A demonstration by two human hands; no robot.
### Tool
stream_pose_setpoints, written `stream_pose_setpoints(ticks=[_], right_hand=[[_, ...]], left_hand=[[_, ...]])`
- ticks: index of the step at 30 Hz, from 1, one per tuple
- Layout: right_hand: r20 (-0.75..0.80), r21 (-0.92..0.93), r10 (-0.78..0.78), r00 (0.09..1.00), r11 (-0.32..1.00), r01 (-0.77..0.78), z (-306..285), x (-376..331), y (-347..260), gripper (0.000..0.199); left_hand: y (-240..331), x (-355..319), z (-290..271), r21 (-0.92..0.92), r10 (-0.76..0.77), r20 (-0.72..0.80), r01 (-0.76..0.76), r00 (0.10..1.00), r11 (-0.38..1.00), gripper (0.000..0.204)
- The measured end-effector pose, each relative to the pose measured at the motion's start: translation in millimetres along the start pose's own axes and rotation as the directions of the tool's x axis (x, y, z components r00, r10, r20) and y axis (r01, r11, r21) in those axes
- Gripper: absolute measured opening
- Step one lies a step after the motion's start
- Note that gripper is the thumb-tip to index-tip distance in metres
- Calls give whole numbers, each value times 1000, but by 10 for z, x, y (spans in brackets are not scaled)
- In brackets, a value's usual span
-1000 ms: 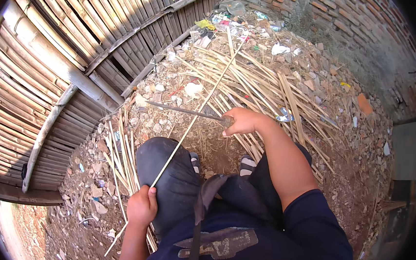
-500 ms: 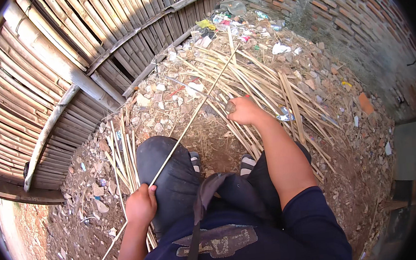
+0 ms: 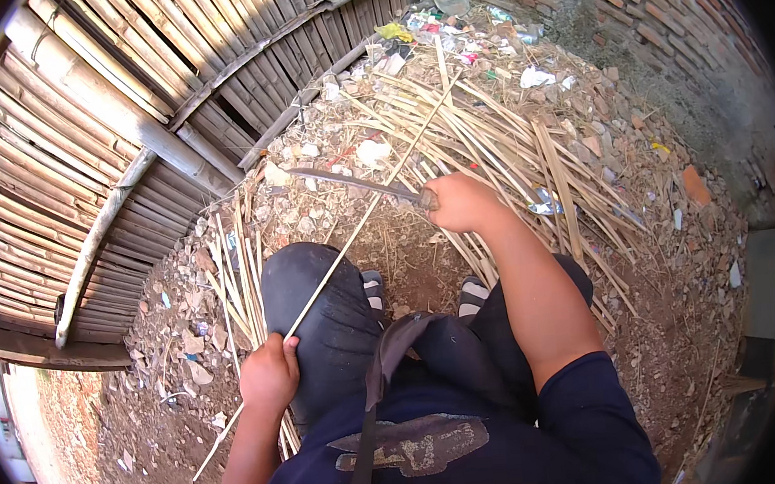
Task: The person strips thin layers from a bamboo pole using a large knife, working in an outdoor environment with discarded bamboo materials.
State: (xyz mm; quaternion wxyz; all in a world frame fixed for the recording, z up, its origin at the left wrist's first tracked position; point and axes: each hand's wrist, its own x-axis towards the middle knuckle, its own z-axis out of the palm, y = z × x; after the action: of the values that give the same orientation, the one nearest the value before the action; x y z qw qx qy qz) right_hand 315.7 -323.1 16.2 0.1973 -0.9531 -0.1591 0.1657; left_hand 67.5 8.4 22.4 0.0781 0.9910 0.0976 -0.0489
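Observation:
My left hand (image 3: 270, 374) grips a long thin bamboo strip (image 3: 359, 221) near its lower end, beside my left knee. The strip runs up and to the right over the dirt toward the pile ahead. My right hand (image 3: 460, 202) holds the handle of a long knife (image 3: 346, 180). Its dark blade points left and lies across the strip about halfway along it. I sit or crouch with both knees up, dark trousers and sandalled feet below the blade.
A heap of split bamboo strips (image 3: 525, 140) lies ahead and to the right. More strips (image 3: 240, 272) lie by my left knee. A bamboo fence (image 3: 123, 126) stands at left, a brick wall (image 3: 651, 3) at right. Rubble and litter (image 3: 443, 28) cover the ground.
My right hand has swung the knife: the blade was out of sight half a second ago and now lies across the strip again, farther up than a second ago. My left hand stayed put.

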Motion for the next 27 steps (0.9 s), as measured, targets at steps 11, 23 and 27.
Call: stream_pose_setpoints(ticks=[11, 23, 27], right_hand=[[31, 125, 56, 998, 990, -59, 124, 193, 193, 38], [40, 49, -14, 999, 999, 12, 243, 59, 58, 37], [170, 144, 17, 985, 989, -41, 166, 52, -12, 39]], left_hand=[[23, 22, -30, 110, 20, -41, -15, 999, 994, 36], [66, 19, -23, 108, 7, -61, -1, 998, 994, 37], [-61, 23, 137, 79, -5, -62, 10, 998, 997, 39]])
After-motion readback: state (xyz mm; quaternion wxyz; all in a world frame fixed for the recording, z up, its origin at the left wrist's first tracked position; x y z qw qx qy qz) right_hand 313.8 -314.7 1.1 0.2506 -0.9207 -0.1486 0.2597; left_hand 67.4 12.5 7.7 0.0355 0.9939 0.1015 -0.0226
